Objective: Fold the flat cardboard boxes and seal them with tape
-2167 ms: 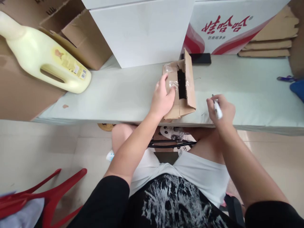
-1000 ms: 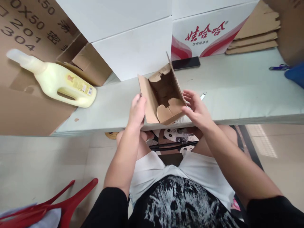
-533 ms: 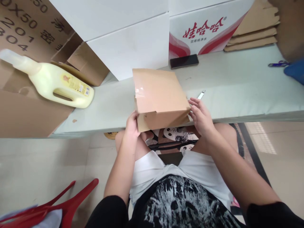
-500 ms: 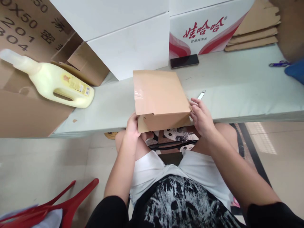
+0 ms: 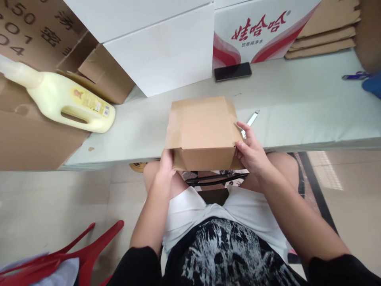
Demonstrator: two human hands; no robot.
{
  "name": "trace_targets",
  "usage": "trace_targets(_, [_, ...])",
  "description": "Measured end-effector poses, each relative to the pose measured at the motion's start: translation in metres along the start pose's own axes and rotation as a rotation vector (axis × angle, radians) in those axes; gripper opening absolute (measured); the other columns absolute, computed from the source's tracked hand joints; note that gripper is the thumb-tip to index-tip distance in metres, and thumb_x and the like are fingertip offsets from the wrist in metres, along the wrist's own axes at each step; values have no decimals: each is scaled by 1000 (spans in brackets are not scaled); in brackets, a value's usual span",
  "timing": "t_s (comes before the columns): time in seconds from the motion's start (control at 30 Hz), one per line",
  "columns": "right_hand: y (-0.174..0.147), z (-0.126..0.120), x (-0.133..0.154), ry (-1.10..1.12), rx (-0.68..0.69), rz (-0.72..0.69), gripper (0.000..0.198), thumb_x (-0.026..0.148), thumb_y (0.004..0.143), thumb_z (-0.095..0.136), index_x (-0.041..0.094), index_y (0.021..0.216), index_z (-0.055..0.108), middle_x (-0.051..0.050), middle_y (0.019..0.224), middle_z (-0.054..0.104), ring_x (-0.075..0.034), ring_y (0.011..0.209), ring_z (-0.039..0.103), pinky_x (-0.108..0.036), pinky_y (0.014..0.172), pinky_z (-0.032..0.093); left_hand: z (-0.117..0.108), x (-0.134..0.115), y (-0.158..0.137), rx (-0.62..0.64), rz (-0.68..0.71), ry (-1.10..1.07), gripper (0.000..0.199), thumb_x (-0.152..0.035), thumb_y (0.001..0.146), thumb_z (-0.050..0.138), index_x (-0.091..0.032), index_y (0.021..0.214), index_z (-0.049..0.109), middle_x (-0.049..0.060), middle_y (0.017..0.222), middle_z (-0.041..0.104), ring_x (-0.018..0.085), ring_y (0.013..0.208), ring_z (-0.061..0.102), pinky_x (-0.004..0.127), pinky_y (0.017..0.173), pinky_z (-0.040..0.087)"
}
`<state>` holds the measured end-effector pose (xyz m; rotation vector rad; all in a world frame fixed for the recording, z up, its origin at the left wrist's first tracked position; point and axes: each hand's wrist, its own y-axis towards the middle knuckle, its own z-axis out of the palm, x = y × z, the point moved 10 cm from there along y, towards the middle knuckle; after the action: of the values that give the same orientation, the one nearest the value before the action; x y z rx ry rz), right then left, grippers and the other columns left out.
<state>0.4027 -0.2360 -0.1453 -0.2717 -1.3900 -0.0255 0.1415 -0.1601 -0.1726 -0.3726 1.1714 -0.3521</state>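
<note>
A brown cardboard box [image 5: 205, 125] rests at the table's front edge, between my two hands. Its side flaps stick out to the left and right. My left hand [image 5: 167, 161] grips the near left corner, its fingertips partly hidden behind a flap. At the right side, my right hand [image 5: 250, 149] pinches the near corner with the thumb in front and a finger raised along the flap. Just beyond that hand lies a slim white-and-metal tool [image 5: 252, 120], which looks like a utility knife.
A black phone [image 5: 232, 72] lies before a white printed carton [image 5: 253, 35]. To the left, a pale yellow bottle [image 5: 74, 103] lies on cardboard. Folded cardboard [image 5: 323, 43] is stacked at the back right, with purple-handled scissors [image 5: 355, 76] nearby. A red stool [image 5: 86, 248] stands lower left.
The box has turned and tilted between my hands, so its side flaps now angle outward and its front face shows squarely. Both hands keep hold of its near corners.
</note>
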Motion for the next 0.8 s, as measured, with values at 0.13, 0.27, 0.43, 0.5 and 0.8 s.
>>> trace_targets(0.13, [0,-16,-1,-3,-166,-11,70,65,75,78,31,129,48,5,77,65,-17,63,65,-31,58,54,-7,-11,-8,59,189,63,38,-48,71,76,-25,101,74,6,105,81,30,128,65,36,106,54])
trace_targets(0.27, [-5,-28,5,1,-318,-21,64,65,72,80,30,117,49,6,76,62,-14,62,61,-26,54,50,3,-4,-19,244,154,244,46,-41,60,90,-25,101,75,7,103,81,34,130,64,38,111,50])
trace_targets(0.43, [-16,-32,8,-94,-399,14,57,57,80,78,30,118,46,7,77,59,-13,62,57,-25,54,51,13,-11,-29,208,194,413,44,-36,58,95,-20,94,76,9,98,80,32,117,69,39,105,52])
trace_targets(0.5, [-18,-28,8,-120,-376,13,55,56,82,76,30,118,44,5,84,63,-13,66,60,-26,56,53,9,-14,-31,129,215,441,38,-41,65,92,-18,92,76,9,101,79,30,112,70,35,100,54])
trace_targets(0.8, [-19,-19,11,-216,-286,-44,65,60,84,73,30,133,43,-4,102,72,-21,83,71,-33,68,60,-14,-9,-35,22,154,289,62,-36,62,95,-26,113,61,4,116,73,25,111,70,31,90,57])
